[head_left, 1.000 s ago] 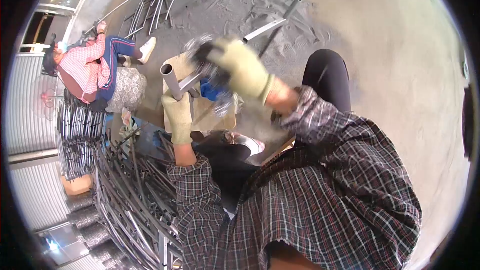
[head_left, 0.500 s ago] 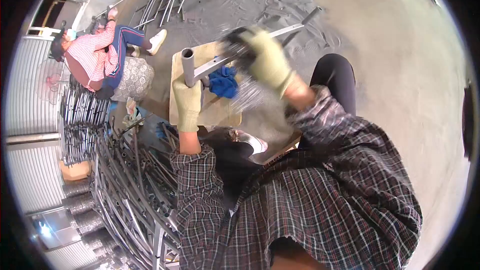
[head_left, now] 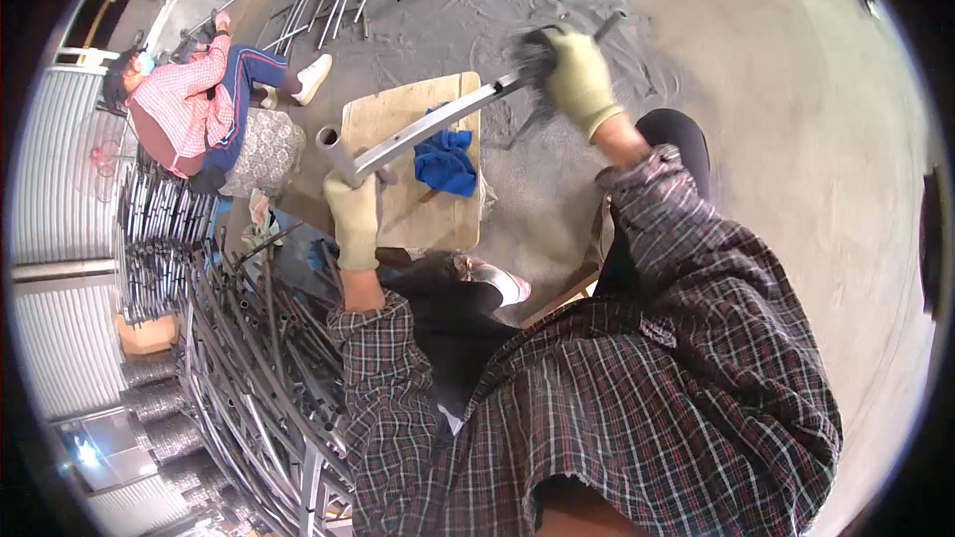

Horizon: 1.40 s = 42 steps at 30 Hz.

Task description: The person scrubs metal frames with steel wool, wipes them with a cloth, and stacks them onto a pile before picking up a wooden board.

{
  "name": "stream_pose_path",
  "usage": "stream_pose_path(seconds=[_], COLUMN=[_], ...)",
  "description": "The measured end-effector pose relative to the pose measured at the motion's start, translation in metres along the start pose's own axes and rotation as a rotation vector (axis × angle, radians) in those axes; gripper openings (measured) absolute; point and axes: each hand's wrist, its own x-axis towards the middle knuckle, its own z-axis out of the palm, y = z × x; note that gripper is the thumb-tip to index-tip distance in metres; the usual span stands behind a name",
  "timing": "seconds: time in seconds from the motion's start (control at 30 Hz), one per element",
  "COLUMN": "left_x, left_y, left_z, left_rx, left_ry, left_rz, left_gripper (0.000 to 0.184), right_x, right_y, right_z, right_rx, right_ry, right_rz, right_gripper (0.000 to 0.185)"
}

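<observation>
Metal frame [head_left: 428, 131]: slanting above the wooden board [head_left: 373, 134], raised between the left hand [head_left: 354, 219] and the right hand [head_left: 579, 75]; made up of a straight square bar with a short round tube across either end.

Handling: likely stiff along its whole length, not fragile, of modest weight for two hands; perhaps a little slippery on the smooth bar, but steadied by glove fabric. Likely to swing or twist if held at one end alone.

Near round tube [head_left: 339, 156]: open mouth tilted up, standing just above the left glove; probably the surest place to take hold, right at the joint with the bar.

Left fingers: closed around the lower part of the near round tube, below the joint; fingertips mostly hidden.

Right fingers: bent over the bar toward the far end, blurred and dark at the tips; impossible to tell whether pressed together or pinching a separate pad.

Far round tube [head_left: 610, 26]: just beyond the right fingers, apparently outside the grasp.

Middle of bar: bare between both hands, likely a good balance point for a single-handed hold.

Blue cloth [head_left: 445, 164]: crumpled on the wooden board, below the bar, apart from both hands.
</observation>
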Motion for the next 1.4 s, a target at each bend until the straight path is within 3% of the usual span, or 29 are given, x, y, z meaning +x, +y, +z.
stream_pose_path(seconds=[0.07,0.13,0.2,0.23,0.27,0.33,0.4,0.47,0.53,0.67,0.7,0.73,0.9,1.0,1.07,1.1,1.17,1.2,1.27,1.33,1.4], left_x=[-0.007,-0.006,0.000,0.002,0.002,0.000,-0.002,-0.001,-0.004,0.000,0.001,0.004,0.010,0.018,0.021,0.019,0.015,0.014,0.010,0.009,0.004], left_y=[-0.008,-0.004,0.004,0.004,0.006,0.007,0.003,-0.012,-0.019,-0.028,-0.024,-0.017,0.009,0.009,0.014,0.018,0.028,0.041,0.057,0.067,0.075], left_z=[-0.007,-0.007,0.000,0.001,0.002,0.002,-0.004,-0.016,-0.023,-0.028,-0.028,-0.025,-0.010,-0.007,-0.004,-0.001,0.006,0.013,0.024,0.035,0.042], left_rx=[-0.080,-0.073,-0.075,-0.046,-0.013,-0.019,-0.019,-0.014,-0.064,-0.089,-0.058,-0.027,0.008,0.025,0.004,-0.005,0.021,0.031,0.040,0.037,0.024], left_ry=[0.021,-0.018,-0.013,-0.020,-0.029,-0.057,-0.056,-0.032,-0.024,0.010,0.019,0.024,-0.003,-0.017,-0.045,-0.061,-0.116,-0.144,-0.124,-0.133,-0.158], left_rz=[0.015,0.029,0.021,0.033,0.042,0.053,0.054,0.046,0.026,-0.006,0.012,0.022,0.020,0.025,0.059,0.070,0.054,0.043,0.035,0.056,0.087], left_gripper=[0.018,0.018,0.017,0.017,0.017,0.018,0.018,0.018,0.018,0.016,0.016,0.016,0.017,0.015,0.014,0.014,0.013,0.012,0.012,0.013,0.014], right_x=[0.000,0.002,-0.013,-0.017,-0.026,-0.024,-0.017,-0.005,-0.003,-0.020,-0.025,-0.028,-0.032,-0.027,-0.034,-0.029,-0.029,-0.028,-0.020,-0.023,-0.011], right_y=[0.042,0.001,-0.074,-0.111,-0.125,-0.113,-0.045,0.010,0.040,0.021,0.026,0.029,0.033,0.038,0.054,0.014,-0.019,-0.039,-0.094,-0.061,-0.028], right_z=[-0.003,0.001,-0.002,-0.015,-0.014,-0.007,0.009,0.000,-0.004,-0.005,0.001,0.006,0.020,0.017,0.024,0.013,0.011,0.006,-0.040,-0.036,-0.050], right_rx=[-0.033,-0.245,0.096,0.016,0.149,0.101,0.121,0.033,-0.032,0.073,0.133,0.218,1.008,1.085,0.756,0.721,0.368,0.526,0.045,-0.054,-0.009], right_ry=[0.082,0.060,-0.059,-0.075,-0.129,-0.155,0.088,0.102,0.094,0.261,0.355,0.390,0.637,0.664,0.515,0.514,0.309,0.234,0.137,0.132,-0.007], right_rz=[0.061,0.034,0.001,-0.202,-0.314,-0.381,-0.147,0.087,0.132,0.200,0.184,0.333,0.636,0.662,0.622,0.559,0.344,0.253,-0.063,0.001,0.149], right_gripper=[0.023,0.027,0.031,0.036,0.040,0.039,0.035,0.040,0.036,0.034,0.035,0.033,0.025,0.022,0.021,0.023,0.028,0.033,0.037,0.038,0.028])
